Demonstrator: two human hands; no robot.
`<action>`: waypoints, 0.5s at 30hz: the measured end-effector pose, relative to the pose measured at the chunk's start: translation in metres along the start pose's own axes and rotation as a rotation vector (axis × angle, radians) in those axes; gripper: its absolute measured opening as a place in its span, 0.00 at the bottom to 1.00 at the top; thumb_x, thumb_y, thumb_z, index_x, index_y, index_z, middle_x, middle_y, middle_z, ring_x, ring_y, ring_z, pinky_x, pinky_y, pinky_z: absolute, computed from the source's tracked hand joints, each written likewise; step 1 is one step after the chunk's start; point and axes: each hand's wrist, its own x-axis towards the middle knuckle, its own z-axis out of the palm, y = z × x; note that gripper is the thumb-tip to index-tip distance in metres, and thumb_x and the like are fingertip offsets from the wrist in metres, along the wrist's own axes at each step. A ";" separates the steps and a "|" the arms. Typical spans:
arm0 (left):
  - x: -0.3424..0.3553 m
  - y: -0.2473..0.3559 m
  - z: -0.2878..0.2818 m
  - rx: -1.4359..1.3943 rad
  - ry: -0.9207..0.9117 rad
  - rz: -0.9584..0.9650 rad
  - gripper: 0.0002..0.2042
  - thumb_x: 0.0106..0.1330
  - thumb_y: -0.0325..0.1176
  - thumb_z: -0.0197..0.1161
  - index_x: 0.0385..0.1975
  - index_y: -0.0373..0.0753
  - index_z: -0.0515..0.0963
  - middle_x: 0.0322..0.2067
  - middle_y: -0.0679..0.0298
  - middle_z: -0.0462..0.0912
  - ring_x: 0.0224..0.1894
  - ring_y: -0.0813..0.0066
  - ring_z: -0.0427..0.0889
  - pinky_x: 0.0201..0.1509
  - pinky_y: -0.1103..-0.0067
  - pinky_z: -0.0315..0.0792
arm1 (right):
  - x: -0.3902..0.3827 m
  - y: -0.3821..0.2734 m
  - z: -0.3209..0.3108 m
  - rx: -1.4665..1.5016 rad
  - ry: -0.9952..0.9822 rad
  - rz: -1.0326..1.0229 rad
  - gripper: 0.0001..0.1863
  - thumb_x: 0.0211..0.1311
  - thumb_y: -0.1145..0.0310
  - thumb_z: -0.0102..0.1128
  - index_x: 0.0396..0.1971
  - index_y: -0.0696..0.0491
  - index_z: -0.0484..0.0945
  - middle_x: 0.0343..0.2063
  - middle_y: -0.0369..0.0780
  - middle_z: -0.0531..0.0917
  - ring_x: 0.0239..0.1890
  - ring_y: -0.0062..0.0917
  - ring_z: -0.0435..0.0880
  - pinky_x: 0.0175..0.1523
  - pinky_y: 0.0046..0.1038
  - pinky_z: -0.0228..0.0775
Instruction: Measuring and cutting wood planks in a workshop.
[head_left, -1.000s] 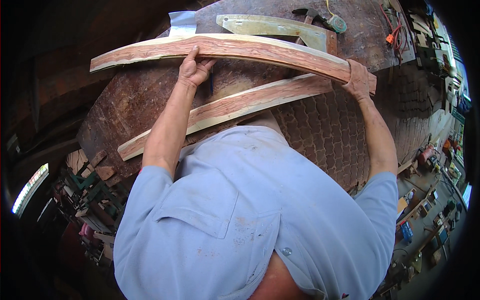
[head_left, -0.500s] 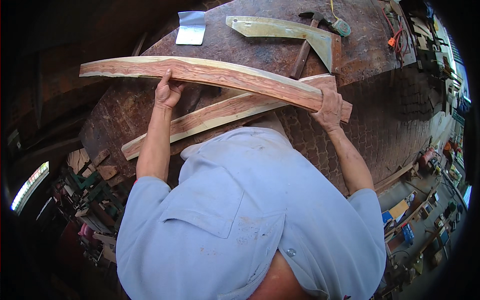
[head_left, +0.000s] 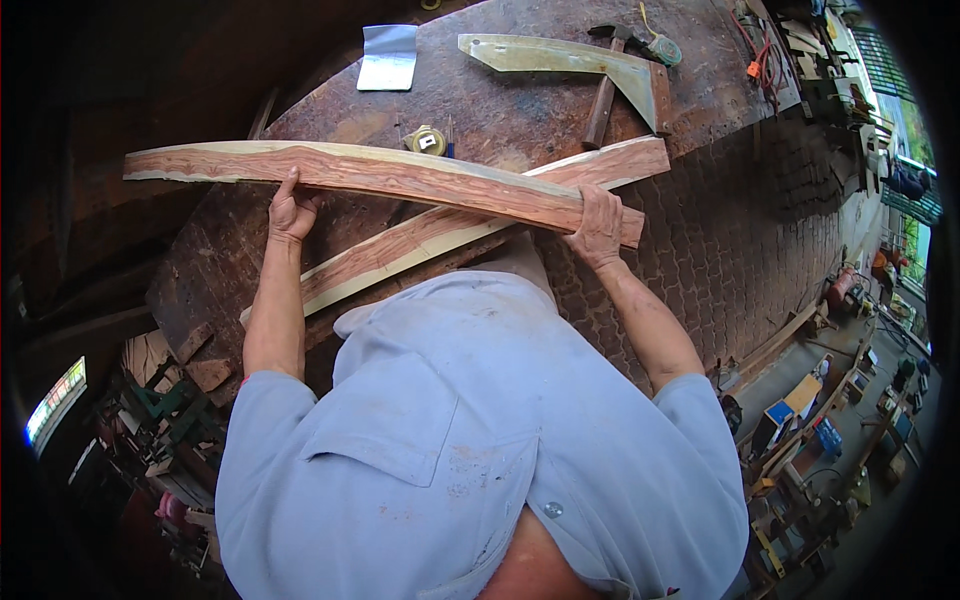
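Observation:
A long wooden board (head_left: 400, 172), reddish with a pale edge, is held crosswise in front of me above the workbench. My left hand (head_left: 292, 208) grips its lower edge toward the left, thumb on the near face. Around its right end my right hand (head_left: 600, 222) is closed, fingers over the top. Beneath it a second, similar board (head_left: 400, 250) lies slantwise on the bench, partly covered by the held board and my left forearm. The two boards cross near my right hand.
On the dark workbench (head_left: 350, 120) lie a folded shiny sheet (head_left: 387, 58), a large set square (head_left: 550, 55), a hammer (head_left: 600, 112), a tape measure (head_left: 664, 50) and a round yellow tape measure (head_left: 426, 141). Cluttered tools (head_left: 830, 430) stand at the right.
Both hands have shifted left and slightly nearer with the board. The round yellow tape measure behind it has come into sight. My view has also moved a little.

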 end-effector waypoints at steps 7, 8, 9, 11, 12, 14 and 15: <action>-0.008 -0.009 -0.021 -0.018 -0.003 -0.004 0.18 0.77 0.39 0.62 0.63 0.42 0.77 0.58 0.60 0.84 0.60 0.60 0.83 0.66 0.55 0.76 | -0.015 -0.011 0.005 0.090 0.044 0.037 0.54 0.30 0.62 0.85 0.65 0.54 0.66 0.58 0.46 0.71 0.65 0.47 0.67 0.75 0.49 0.56; -0.005 -0.009 -0.020 -0.024 0.007 0.009 0.18 0.77 0.39 0.62 0.62 0.42 0.77 0.57 0.60 0.85 0.59 0.60 0.83 0.65 0.55 0.76 | -0.012 -0.010 0.004 0.091 0.049 0.039 0.56 0.28 0.63 0.86 0.65 0.54 0.66 0.58 0.46 0.71 0.65 0.47 0.68 0.75 0.48 0.56; -0.002 -0.011 -0.019 -0.023 0.003 0.003 0.18 0.77 0.39 0.62 0.62 0.42 0.77 0.57 0.60 0.85 0.59 0.60 0.83 0.65 0.55 0.76 | -0.010 -0.007 0.004 0.087 0.049 0.046 0.56 0.28 0.63 0.86 0.65 0.54 0.66 0.58 0.46 0.71 0.65 0.47 0.68 0.75 0.48 0.56; 0.002 -0.012 -0.020 -0.019 -0.026 -0.005 0.17 0.77 0.39 0.62 0.61 0.43 0.78 0.55 0.60 0.86 0.58 0.61 0.84 0.65 0.55 0.76 | -0.007 -0.003 0.004 0.099 0.028 0.047 0.57 0.27 0.64 0.87 0.65 0.54 0.66 0.58 0.46 0.71 0.65 0.47 0.67 0.75 0.47 0.57; 0.005 -0.013 -0.020 -0.018 -0.026 -0.010 0.17 0.77 0.39 0.62 0.61 0.43 0.78 0.55 0.60 0.86 0.58 0.61 0.84 0.65 0.55 0.76 | -0.004 -0.001 0.004 0.098 0.026 0.051 0.57 0.27 0.64 0.87 0.65 0.54 0.66 0.58 0.46 0.71 0.65 0.47 0.67 0.75 0.47 0.57; 0.014 -0.011 -0.022 -0.027 -0.025 -0.022 0.16 0.77 0.39 0.62 0.60 0.43 0.79 0.54 0.60 0.87 0.58 0.61 0.84 0.66 0.55 0.75 | 0.001 0.004 0.004 0.082 -0.034 0.023 0.57 0.27 0.64 0.88 0.65 0.52 0.66 0.59 0.46 0.71 0.66 0.47 0.67 0.74 0.46 0.57; 0.015 -0.009 -0.022 -0.026 -0.033 -0.034 0.15 0.77 0.39 0.62 0.59 0.43 0.79 0.53 0.60 0.87 0.57 0.61 0.84 0.67 0.55 0.75 | 0.003 0.007 0.003 0.122 -0.045 0.009 0.58 0.27 0.64 0.88 0.67 0.51 0.66 0.60 0.45 0.71 0.66 0.47 0.67 0.74 0.46 0.57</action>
